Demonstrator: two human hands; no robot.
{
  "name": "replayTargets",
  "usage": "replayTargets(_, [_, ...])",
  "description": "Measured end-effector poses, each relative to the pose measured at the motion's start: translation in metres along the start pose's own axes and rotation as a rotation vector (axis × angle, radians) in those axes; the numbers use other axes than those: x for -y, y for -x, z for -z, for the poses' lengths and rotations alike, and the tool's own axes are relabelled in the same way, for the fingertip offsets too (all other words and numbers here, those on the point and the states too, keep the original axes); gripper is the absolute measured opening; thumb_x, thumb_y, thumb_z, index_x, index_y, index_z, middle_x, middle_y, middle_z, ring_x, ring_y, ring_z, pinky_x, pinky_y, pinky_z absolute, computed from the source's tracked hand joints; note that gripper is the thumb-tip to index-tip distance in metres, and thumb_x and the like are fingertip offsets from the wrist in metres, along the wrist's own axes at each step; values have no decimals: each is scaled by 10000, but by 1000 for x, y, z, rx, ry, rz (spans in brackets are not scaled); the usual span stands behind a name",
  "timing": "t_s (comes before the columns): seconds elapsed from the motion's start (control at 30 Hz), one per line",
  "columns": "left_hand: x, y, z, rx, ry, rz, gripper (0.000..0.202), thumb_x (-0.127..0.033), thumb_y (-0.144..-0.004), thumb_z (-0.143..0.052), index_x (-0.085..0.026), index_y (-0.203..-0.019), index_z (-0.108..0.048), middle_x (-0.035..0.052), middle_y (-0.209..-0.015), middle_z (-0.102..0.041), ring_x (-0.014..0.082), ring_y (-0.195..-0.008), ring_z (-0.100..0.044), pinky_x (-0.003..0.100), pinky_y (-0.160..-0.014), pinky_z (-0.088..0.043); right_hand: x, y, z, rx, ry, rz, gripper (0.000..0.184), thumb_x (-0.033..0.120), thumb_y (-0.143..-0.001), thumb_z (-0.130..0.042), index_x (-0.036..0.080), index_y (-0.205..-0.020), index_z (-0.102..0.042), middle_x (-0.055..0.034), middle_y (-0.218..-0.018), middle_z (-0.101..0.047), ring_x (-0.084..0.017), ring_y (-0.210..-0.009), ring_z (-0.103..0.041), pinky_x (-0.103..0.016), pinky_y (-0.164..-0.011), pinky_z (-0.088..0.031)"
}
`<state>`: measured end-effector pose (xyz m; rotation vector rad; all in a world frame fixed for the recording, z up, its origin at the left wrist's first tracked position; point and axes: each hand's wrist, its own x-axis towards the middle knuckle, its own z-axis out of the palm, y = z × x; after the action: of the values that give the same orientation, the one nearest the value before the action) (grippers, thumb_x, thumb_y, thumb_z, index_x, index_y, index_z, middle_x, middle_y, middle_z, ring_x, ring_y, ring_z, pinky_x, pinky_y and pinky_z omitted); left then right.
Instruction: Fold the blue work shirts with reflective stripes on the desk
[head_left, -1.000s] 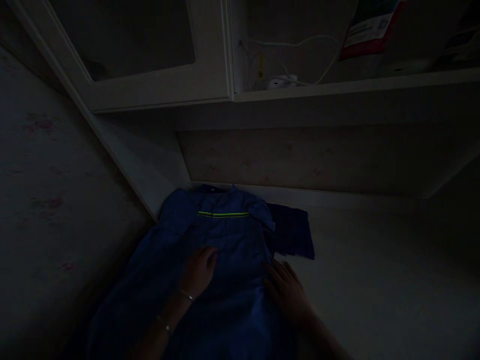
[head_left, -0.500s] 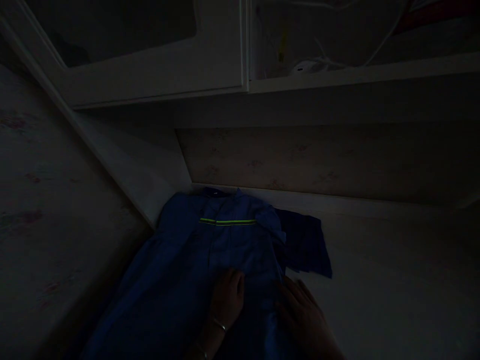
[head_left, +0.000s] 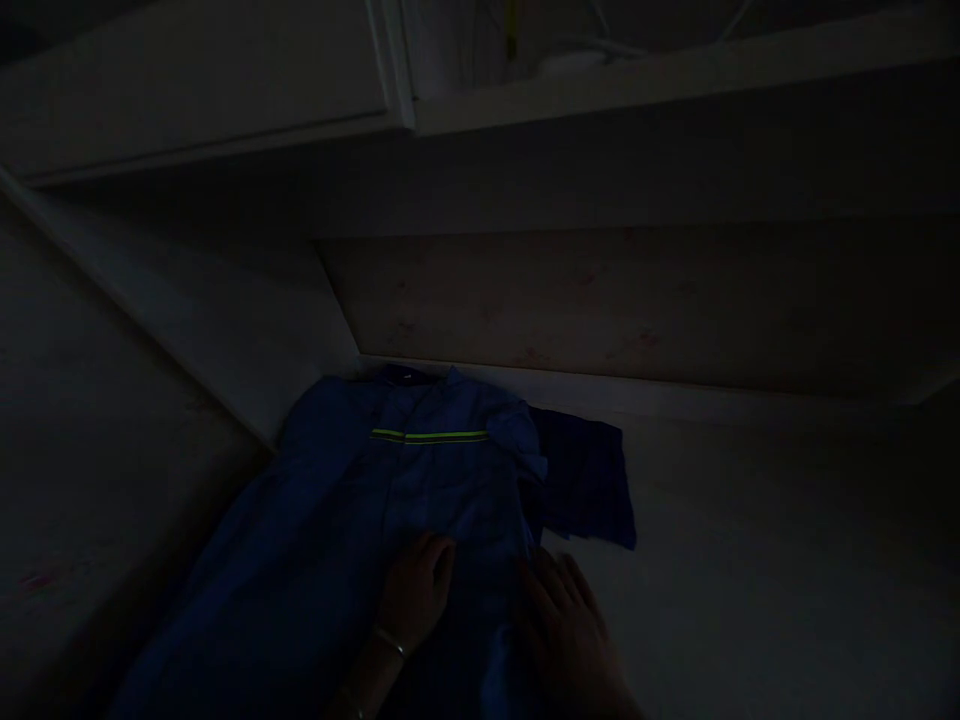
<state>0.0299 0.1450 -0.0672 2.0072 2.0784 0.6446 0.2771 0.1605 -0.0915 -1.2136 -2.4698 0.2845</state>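
Observation:
A blue work jacket (head_left: 442, 480) with a yellow-green stripe across its chest lies spread on the pale surface, collar toward the back wall. On the middle of its front rests my left hand (head_left: 420, 585), fingers curled down against the cloth, fingertips hidden; a bracelet circles the wrist. My right hand (head_left: 570, 620) lies along the jacket's right edge, its fingers stretched out side by side and touching the fabric. Dark navy cloth (head_left: 581, 475) sticks out from under the jacket's right shoulder. The picture is very dark, so fine folds are hard to see.
A white cabinet (head_left: 225, 90) and an open shelf (head_left: 675, 75) with cables overhang the surface. A pale side panel (head_left: 202, 290) stands at the left. Flowered wallpaper (head_left: 525, 300) covers the back wall. The pale surface (head_left: 750, 560) extends to the right.
The view has shifted, so the jacket, cabinet and hands appear further left, and the cabinet higher. Both hands stay at nearly the same places on the jacket.

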Motion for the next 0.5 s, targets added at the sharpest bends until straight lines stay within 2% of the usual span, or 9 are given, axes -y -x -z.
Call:
replayTargets(0.13, [4,4,-2,-10,-5,10,251,-303,-957,-421,-250,-996,-663,52,-1003,-704,188,-949,-663,345,-873,-534,4,0,2,65,-35,122,569,418,-969,-453,382,-1507,-272,-6,-1498,-417,-387,-1368,-374,-711,-1074,-307])
replayTargets(0.27, [10,8,-5,4,-44,37,267,-314,-951,-427,-250,-1038,-671,59,-1054,-717,200,-1001,-667,366,-922,-535,6,-10,10,102,-100,190,591,438,-940,-500,421,-1492,-290,26,-1469,-462,-446,-1334,-392,-782,-1034,-255])
replayTargets(0.33, [11,9,-5,25,-68,50,290,-319,-953,-413,-243,-1043,-678,68,-1088,-718,207,-1041,-663,378,-953,-526,6,-15,17,72,-165,223,543,429,-937,-509,416,-1460,-364,23,-1384,-566,-392,-1274,-486,-728,-1061,-276])
replayTargets(0.4, [9,8,-4,49,-87,76,327,-336,-958,-393,-233,-1102,-667,81,-1135,-712,209,-1069,-660,376,-963,-524,6,-17,23,36,-265,268,406,392,-936,-512,373,-1341,-528,8,-1195,-692,-301,-1127,-606,-600,-1059,-371])
replayTargets(0.43, [7,7,-3,63,-96,94,357,-350,-958,-389,-227,-1185,-635,90,-1158,-708,210,-1070,-664,372,-951,-531,6,-15,25,24,-325,297,323,368,-939,-503,342,-1244,-605,-1,-1074,-729,-254,-1019,-650,-515,-1011,-440])
replayTargets(0.5, [0,5,1,119,-127,105,455,-370,-950,-400,-218,-1366,-507,110,-1219,-687,219,-1075,-669,372,-926,-543,7,-8,31,13,-429,376,254,335,-952,-462,278,-1078,-676,-19,-875,-738,-189,-805,-674,-358,-818,-524])
